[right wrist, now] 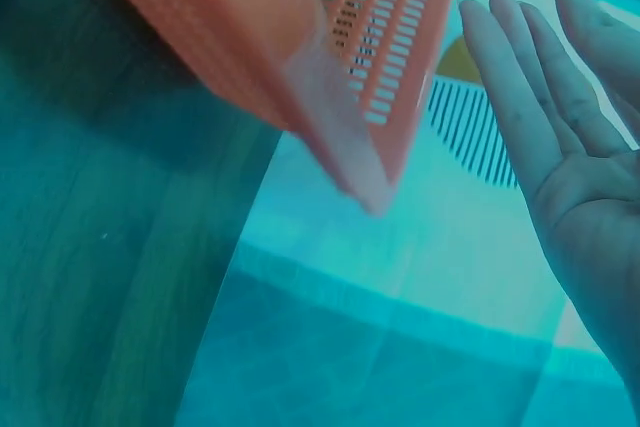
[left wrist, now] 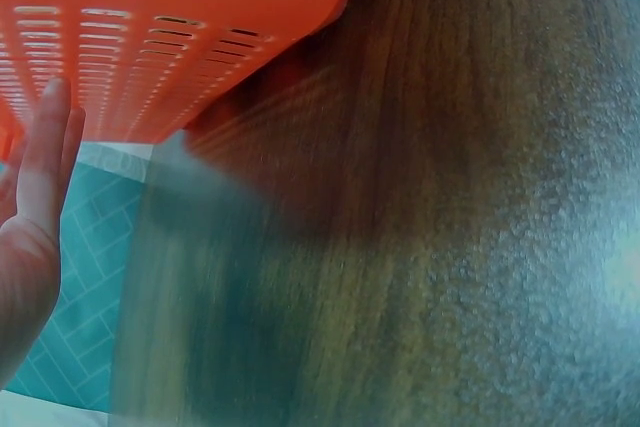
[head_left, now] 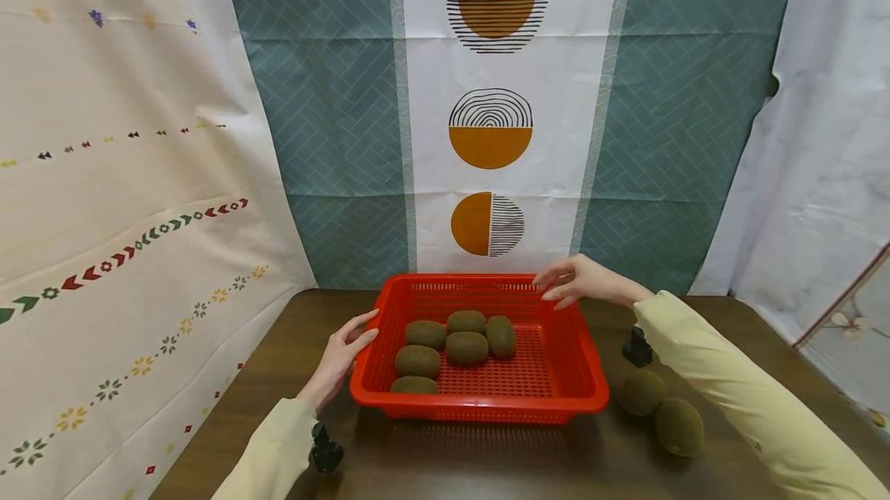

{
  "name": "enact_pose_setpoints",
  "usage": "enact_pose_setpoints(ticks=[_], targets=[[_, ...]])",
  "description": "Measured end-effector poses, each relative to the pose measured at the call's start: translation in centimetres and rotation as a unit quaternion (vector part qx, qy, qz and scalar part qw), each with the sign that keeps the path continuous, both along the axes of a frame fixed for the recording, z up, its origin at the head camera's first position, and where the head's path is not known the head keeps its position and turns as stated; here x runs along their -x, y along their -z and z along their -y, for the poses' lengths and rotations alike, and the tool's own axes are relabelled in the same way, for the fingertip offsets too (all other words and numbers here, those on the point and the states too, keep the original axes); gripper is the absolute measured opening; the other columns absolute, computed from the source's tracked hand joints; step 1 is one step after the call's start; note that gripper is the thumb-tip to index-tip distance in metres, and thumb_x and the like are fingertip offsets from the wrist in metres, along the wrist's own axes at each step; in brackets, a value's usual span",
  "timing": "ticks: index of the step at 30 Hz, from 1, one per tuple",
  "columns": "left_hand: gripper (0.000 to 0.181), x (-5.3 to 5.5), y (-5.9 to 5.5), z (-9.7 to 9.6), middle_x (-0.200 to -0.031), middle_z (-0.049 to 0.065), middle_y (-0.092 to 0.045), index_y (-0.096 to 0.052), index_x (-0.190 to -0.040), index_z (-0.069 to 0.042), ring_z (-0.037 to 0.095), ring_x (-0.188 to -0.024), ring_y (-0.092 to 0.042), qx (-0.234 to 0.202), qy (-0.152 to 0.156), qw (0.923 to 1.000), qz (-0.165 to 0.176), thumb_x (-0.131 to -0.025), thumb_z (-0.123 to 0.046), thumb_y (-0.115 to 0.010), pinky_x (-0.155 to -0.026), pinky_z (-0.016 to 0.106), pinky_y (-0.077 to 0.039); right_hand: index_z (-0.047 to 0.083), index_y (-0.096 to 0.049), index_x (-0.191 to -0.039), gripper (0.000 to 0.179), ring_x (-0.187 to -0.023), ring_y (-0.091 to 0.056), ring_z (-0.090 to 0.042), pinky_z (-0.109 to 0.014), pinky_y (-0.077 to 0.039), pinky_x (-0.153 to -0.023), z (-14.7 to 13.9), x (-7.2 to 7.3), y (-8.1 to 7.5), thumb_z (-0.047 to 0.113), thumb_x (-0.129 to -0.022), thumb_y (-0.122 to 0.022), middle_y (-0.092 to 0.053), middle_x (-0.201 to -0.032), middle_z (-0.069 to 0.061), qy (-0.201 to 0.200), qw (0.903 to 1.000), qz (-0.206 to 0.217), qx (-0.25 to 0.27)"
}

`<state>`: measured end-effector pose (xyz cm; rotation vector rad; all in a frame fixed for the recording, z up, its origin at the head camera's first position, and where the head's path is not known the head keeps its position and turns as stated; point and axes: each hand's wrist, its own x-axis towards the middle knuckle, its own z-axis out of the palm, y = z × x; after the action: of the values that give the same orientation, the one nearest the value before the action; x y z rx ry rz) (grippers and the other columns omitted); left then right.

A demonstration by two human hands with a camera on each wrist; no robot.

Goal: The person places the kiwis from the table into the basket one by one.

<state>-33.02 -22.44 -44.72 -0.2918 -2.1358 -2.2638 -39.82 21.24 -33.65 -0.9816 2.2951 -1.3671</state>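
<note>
A red plastic basket (head_left: 480,405) with slotted walls stands on the table and holds several brown kiwis (head_left: 467,348) grouped in its left half. My left hand (head_left: 342,353) is at the basket's left side, its fingers extended along the outer wall; in the left wrist view the fingers (left wrist: 45,157) look straight against the slots. Above the basket's back right corner is my right hand (head_left: 580,280), with nothing in it. Its fingers (right wrist: 515,87) look loosely extended and apart from the rim in the right wrist view.
Two more kiwis (head_left: 679,426) lie on the brown wooden table (head_left: 480,469) right of the basket, beneath the right forearm. A patterned cloth (head_left: 501,113) hangs behind the table. Other cloths hang at the left (head_left: 125,253) and right.
</note>
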Motion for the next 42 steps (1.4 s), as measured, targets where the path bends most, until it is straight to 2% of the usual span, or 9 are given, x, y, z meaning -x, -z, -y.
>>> enact_pose_setpoints(ticks=[4,7,12,16,21,28,32,36,42], targets=[[0.044,0.0,0.0,0.0,-0.116,0.020,-0.055,-0.049,-0.130,-0.016,0.034,-0.092,-0.059,0.004,0.000,1.0000,0.001,-0.088,-0.019,-0.060,-0.071,0.045,-0.050,-0.011,-0.054,-0.113,0.032,-0.093,-0.056,-0.043,-0.045,-0.050,-0.071,-2.0,-0.5,-0.1,0.001,-0.084,-0.062,-0.059,-0.104,-0.021,0.003,0.9998,-0.002,0.017],[0.044,0.1,0.0,0.0,-0.116,0.020,-0.054,-0.048,-0.131,-0.015,0.034,-0.093,-0.059,0.008,0.000,1.0000,0.000,-0.088,-0.020,-0.060,-0.072,0.045,-0.050,-0.013,-0.053,-0.113,0.033,-0.092,-0.055,-0.045,-0.046,-0.049,-0.072,-3.7,-0.9,-0.1,0.000,-0.084,-0.062,-0.058,-0.105,-0.025,-0.004,0.9995,-0.014,0.027],[0.044,0.1,0.1,0.1,-0.116,0.020,-0.054,-0.049,-0.130,-0.015,0.033,-0.093,-0.059,0.008,-0.003,1.0000,0.001,-0.088,-0.019,-0.059,-0.071,0.045,-0.050,-0.012,-0.053,-0.114,0.033,-0.093,-0.059,-0.034,-0.042,-0.049,-0.075,-6.7,-1.6,0.2,0.000,-0.084,-0.061,-0.059,-0.106,-0.022,-0.018,0.9990,-0.036,0.018],[0.045,0.1,0.1,0.1,-0.117,0.021,-0.054,-0.047,-0.131,-0.013,0.033,-0.093,-0.059,0.011,-0.003,0.9999,-0.002,-0.089,-0.019,-0.059,-0.071,0.044,-0.050,-0.009,-0.055,-0.114,0.030,-0.095,-0.059,-0.029,-0.039,-0.050,-0.076,-8.9,-2.0,1.0,-0.002,-0.085,-0.059,-0.060,-0.107,-0.017,-0.056,0.9971,-0.051,-0.003],[0.043,0.1,0.0,0.1,-0.117,0.020,-0.054,-0.049,-0.130,-0.015,0.034,-0.094,-0.059,0.001,-0.004,1.0000,-0.001,-0.088,-0.018,-0.059,-0.072,0.045,-0.050,-0.009,-0.053,-0.116,0.030,-0.100,-0.056,-0.030,-0.041,-0.048,-0.078,-10.9,-2.3,2.5,-0.005,-0.086,-0.057,-0.057,-0.112,-0.019,-0.113,0.9931,-0.023,-0.019],[0.043,0.0,0.0,0.0,-0.117,0.019,-0.054,-0.049,-0.130,-0.015,0.033,-0.094,-0.059,0.002,-0.006,1.0000,0.006,-0.088,-0.018,-0.059,-0.072,0.045,-0.050,-0.009,-0.049,-0.120,0.037,-0.108,-0.051,-0.029,-0.038,-0.044,-0.086,-13.3,-3.0,5.2,-0.003,-0.085,-0.058,-0.053,-0.119,-0.018,-0.160,0.9854,0.010,-0.057],[0.043,-0.1,0.1,0.0,-0.117,0.020,-0.053,-0.049,-0.130,-0.015,0.035,-0.094,-0.059,-0.008,0.000,1.0000,0.006,-0.088,-0.018,-0.060,-0.072,0.045,-0.050,-0.010,-0.046,-0.123,0.040,-0.112,-0.046,-0.035,-0.037,-0.041,-0.090,-14.3,-3.3,6.7,-0.003,-0.085,-0.057,-0.048,-0.123,-0.025,-0.173,0.9820,0.040,-0.065],[0.044,-0.1,0.2,0.0,-0.117,0.021,-0.053,-0.049,-0.131,-0.015,0.035,-0.093,-0.059,-0.008,0.003,0.9999,0.007,-0.088,-0.018,-0.060,-0.071,0.046,-0.050,-0.014,-0.042,-0.124,0.041,-0.113,-0.044,-0.037,-0.039,-0.042,-0.088,-14.8,-3.4,8.1,-0.006,-0.086,-0.055,-0.041,-0.122,-0.035,-0.190,0.9765,0.089,-0.048],[0.045,0.0,0.1,0.1,-0.120,0.021,-0.051,-0.048,-0.131,-0.015,0.034,-0.095,-0.058,0.003,0.003,1.0000,0.006,-0.088,-0.020,-0.059,-0.073,0.045,-0.049,-0.020,-0.034,-0.124,0.043,-0.118,-0.040,-0.033,-0.040,-0.039,-0.091,-14.9,-3.2,9.6,-0.012,-0.085,-0.052,-0.033,-0.121,-0.043,-0.242,0.9618,0.128,-0.003]])
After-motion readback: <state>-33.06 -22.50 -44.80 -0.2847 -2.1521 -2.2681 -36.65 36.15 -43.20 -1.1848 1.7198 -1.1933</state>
